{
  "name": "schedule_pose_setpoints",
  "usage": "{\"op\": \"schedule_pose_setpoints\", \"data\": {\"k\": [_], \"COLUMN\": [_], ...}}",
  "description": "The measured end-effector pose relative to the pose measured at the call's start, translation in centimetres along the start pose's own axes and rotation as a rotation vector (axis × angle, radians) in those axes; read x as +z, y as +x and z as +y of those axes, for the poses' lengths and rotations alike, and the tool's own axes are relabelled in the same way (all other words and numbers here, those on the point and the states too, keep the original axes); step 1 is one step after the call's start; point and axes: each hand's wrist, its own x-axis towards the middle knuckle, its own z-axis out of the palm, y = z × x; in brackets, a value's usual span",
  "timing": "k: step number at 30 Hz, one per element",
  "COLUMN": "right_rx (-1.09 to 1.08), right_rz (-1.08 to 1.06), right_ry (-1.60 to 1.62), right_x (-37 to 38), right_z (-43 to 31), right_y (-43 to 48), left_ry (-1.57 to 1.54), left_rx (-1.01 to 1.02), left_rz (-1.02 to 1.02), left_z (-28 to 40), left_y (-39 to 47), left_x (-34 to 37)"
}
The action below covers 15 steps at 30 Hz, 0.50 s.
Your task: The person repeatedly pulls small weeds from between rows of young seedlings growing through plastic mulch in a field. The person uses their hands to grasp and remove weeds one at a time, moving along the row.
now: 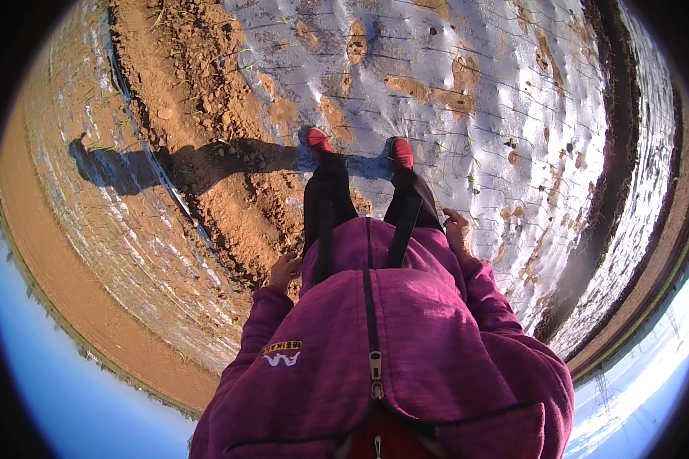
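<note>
Low at my left side hangs my left hand [285, 269], beside the hem of a purple zip jacket [333, 310]; its fingers are bent and partly in shade, and whether they hold anything is not clear. My right hand [458, 232] is down beside my right thigh, fingers loosely bent and apart, with nothing visible in it. Two dark straps [405, 232] hang over the front of the jacket and the black trousers [328, 186]. Both red shoes [402, 154] stand on silvery plastic mulch film [494, 143], among small green seedlings growing through its holes.
Footprints and patches of brown soil [465, 72] mark the film. To the left runs a furrow of loose, cloddy earth [206, 74] with another film-covered bed [109, 155] beyond it. A dark furrow [620, 115] borders the bed on the right. My shadow falls leftward; pylons stand far off.
</note>
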Motion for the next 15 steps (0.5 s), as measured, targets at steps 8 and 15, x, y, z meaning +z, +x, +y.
{"op": "schedule_pose_setpoints", "data": {"k": [8, 15], "right_rx": [-0.042, -0.305], "right_rz": [-0.083, -0.093], "right_ry": [-0.010, 0.007], "right_x": [7.8, 16.5], "right_z": [-6.9, -13.2], "right_y": [1.0, 8.6], "left_ry": [0.042, 0.611], "left_rx": [0.183, 0.517], "left_rz": [-0.087, -0.005], "left_z": [6.1, 8.4], "left_y": [7.8, 17.2], "left_x": [-5.1, 1.0]}}
